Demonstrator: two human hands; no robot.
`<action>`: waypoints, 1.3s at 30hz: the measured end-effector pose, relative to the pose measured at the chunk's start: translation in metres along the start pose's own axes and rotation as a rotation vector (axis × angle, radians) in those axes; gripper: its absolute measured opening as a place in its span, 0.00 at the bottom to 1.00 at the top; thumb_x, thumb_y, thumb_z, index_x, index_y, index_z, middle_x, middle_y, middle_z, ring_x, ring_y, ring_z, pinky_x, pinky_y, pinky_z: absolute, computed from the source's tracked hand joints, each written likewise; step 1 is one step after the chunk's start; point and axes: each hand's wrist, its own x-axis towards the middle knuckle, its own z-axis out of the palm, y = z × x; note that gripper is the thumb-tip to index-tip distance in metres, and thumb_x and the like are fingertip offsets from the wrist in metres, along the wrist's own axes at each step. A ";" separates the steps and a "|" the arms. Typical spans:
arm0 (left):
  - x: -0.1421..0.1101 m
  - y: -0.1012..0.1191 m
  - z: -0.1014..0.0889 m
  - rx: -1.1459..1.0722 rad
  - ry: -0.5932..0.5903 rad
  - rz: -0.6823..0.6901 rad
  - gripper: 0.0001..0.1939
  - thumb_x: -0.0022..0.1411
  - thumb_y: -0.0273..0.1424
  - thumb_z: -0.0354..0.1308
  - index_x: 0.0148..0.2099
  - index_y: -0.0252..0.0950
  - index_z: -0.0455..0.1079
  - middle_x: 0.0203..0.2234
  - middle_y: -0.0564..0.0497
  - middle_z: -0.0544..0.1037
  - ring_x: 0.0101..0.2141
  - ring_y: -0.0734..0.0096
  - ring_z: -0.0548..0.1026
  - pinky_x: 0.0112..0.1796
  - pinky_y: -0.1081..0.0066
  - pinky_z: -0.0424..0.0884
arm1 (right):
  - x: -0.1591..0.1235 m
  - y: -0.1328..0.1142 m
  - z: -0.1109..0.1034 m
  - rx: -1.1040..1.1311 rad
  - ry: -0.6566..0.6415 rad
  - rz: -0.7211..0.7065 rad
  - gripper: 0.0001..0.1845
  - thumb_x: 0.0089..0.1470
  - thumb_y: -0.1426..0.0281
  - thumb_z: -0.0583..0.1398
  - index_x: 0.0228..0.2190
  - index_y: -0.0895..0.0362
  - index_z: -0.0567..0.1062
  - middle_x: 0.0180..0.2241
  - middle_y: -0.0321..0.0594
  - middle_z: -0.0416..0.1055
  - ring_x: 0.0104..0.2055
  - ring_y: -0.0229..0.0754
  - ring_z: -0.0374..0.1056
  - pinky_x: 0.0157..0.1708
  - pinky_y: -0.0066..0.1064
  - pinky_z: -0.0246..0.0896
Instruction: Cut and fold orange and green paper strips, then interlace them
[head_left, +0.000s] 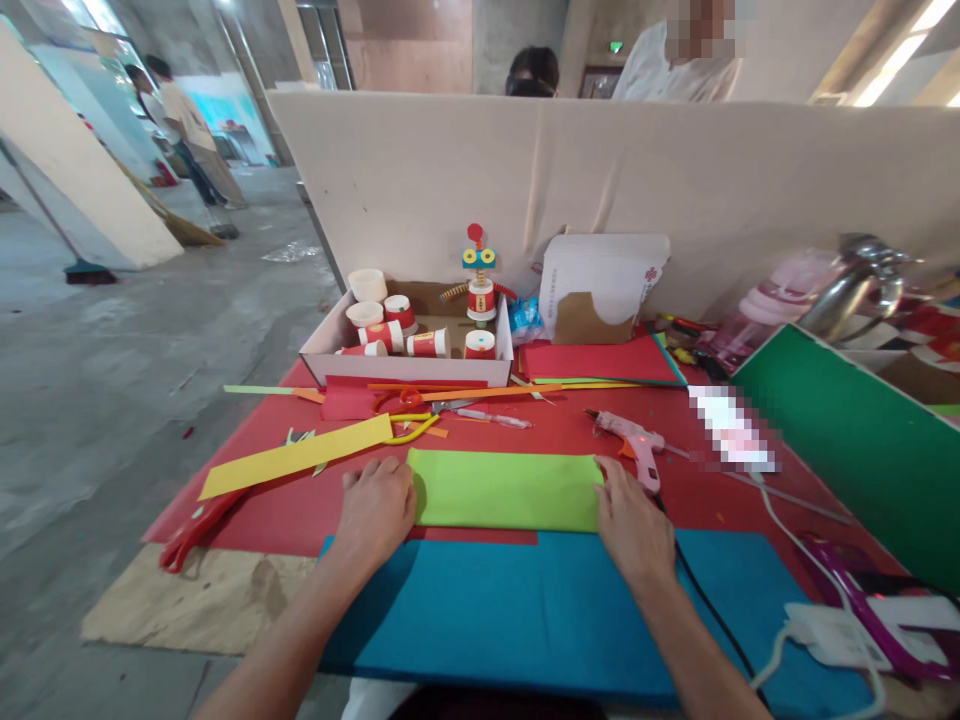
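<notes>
A lime-green sheet of paper [510,490], which looks folded lengthwise, lies across the table in front of me. My left hand [381,500] grips its left end with curled fingers. At the opposite end, my right hand [636,515] pinches the paper's edge; part of those fingers is hidden. Just beyond my right hand rests a pink glue gun [634,445]. To the left of my left hand lie a yellow paper strip [300,458] and a red-handled tool [199,525] partly under it. Scissors with red handles [409,402] and yellow-handled pliers [416,428] lie behind the green paper.
Behind stands a white box [405,372] with several paper cups and a cup figure [480,290]. Red paper [600,362] is stacked beside it. A green board [862,450], power strip [847,635] and cables occupy the right. Blue sheets [465,610] cover the near edge. Other people stand beyond.
</notes>
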 end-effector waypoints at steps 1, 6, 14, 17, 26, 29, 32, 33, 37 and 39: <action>0.001 0.000 -0.001 0.001 -0.008 -0.002 0.17 0.65 0.26 0.41 0.41 0.32 0.72 0.41 0.40 0.75 0.45 0.52 0.72 0.41 0.58 0.62 | 0.000 0.000 0.000 0.003 -0.005 -0.002 0.19 0.63 0.70 0.48 0.53 0.53 0.66 0.47 0.44 0.74 0.41 0.44 0.74 0.28 0.30 0.65; 0.003 0.001 -0.002 0.017 -0.013 -0.005 0.17 0.65 0.26 0.41 0.41 0.32 0.72 0.41 0.40 0.76 0.45 0.52 0.72 0.41 0.57 0.62 | 0.001 0.002 0.000 0.011 0.004 -0.016 0.19 0.63 0.70 0.48 0.54 0.53 0.66 0.46 0.44 0.74 0.39 0.43 0.74 0.28 0.29 0.66; 0.003 0.004 -0.006 0.038 -0.022 0.002 0.17 0.64 0.26 0.41 0.42 0.31 0.73 0.40 0.39 0.76 0.45 0.50 0.72 0.41 0.55 0.63 | 0.000 -0.001 0.002 -0.145 0.014 -0.023 0.20 0.62 0.72 0.49 0.54 0.54 0.68 0.41 0.43 0.74 0.29 0.41 0.72 0.22 0.30 0.62; 0.003 0.004 -0.005 0.044 -0.006 0.005 0.17 0.63 0.26 0.42 0.42 0.31 0.73 0.40 0.38 0.76 0.44 0.50 0.72 0.41 0.55 0.63 | -0.002 0.001 -0.005 -0.191 0.175 -0.134 0.18 0.60 0.75 0.51 0.50 0.57 0.71 0.38 0.45 0.74 0.30 0.43 0.72 0.26 0.31 0.64; 0.002 0.002 0.000 0.059 0.035 0.026 0.17 0.64 0.26 0.41 0.39 0.31 0.73 0.38 0.38 0.76 0.42 0.52 0.73 0.38 0.58 0.61 | -0.009 -0.076 -0.023 0.267 -0.012 -0.739 0.25 0.62 0.77 0.45 0.54 0.55 0.72 0.51 0.45 0.73 0.54 0.44 0.67 0.57 0.38 0.60; 0.000 0.003 -0.002 0.063 0.028 0.032 0.17 0.64 0.26 0.41 0.40 0.31 0.72 0.40 0.37 0.76 0.43 0.51 0.72 0.38 0.58 0.62 | -0.009 -0.097 -0.007 0.148 -0.173 -0.641 0.25 0.65 0.67 0.46 0.60 0.59 0.65 0.61 0.48 0.63 0.63 0.50 0.57 0.63 0.47 0.50; 0.000 0.004 -0.002 0.058 0.040 0.034 0.17 0.63 0.26 0.42 0.41 0.30 0.73 0.40 0.37 0.76 0.43 0.49 0.73 0.39 0.57 0.62 | -0.012 -0.096 0.005 0.118 -0.222 -0.552 0.29 0.66 0.59 0.45 0.64 0.54 0.58 0.66 0.41 0.51 0.69 0.55 0.43 0.65 0.55 0.40; 0.001 0.004 -0.001 0.058 0.042 0.033 0.17 0.63 0.26 0.42 0.41 0.30 0.73 0.40 0.37 0.76 0.43 0.49 0.73 0.39 0.56 0.63 | -0.014 -0.093 0.007 0.124 -0.227 -0.541 0.29 0.66 0.57 0.44 0.65 0.53 0.56 0.67 0.39 0.49 0.69 0.55 0.41 0.65 0.56 0.37; 0.004 0.000 0.001 0.065 0.029 0.047 0.18 0.63 0.27 0.41 0.41 0.31 0.73 0.40 0.37 0.76 0.43 0.50 0.73 0.40 0.55 0.64 | -0.018 -0.082 0.012 0.137 -0.223 -0.526 0.30 0.65 0.54 0.43 0.66 0.48 0.51 0.68 0.36 0.44 0.70 0.54 0.35 0.65 0.58 0.31; 0.002 -0.002 -0.002 0.072 0.027 0.057 0.19 0.64 0.28 0.41 0.41 0.31 0.74 0.39 0.36 0.77 0.42 0.50 0.74 0.41 0.55 0.65 | -0.018 -0.081 0.013 0.135 -0.214 -0.522 0.31 0.65 0.54 0.44 0.66 0.47 0.50 0.68 0.36 0.43 0.70 0.55 0.35 0.65 0.58 0.30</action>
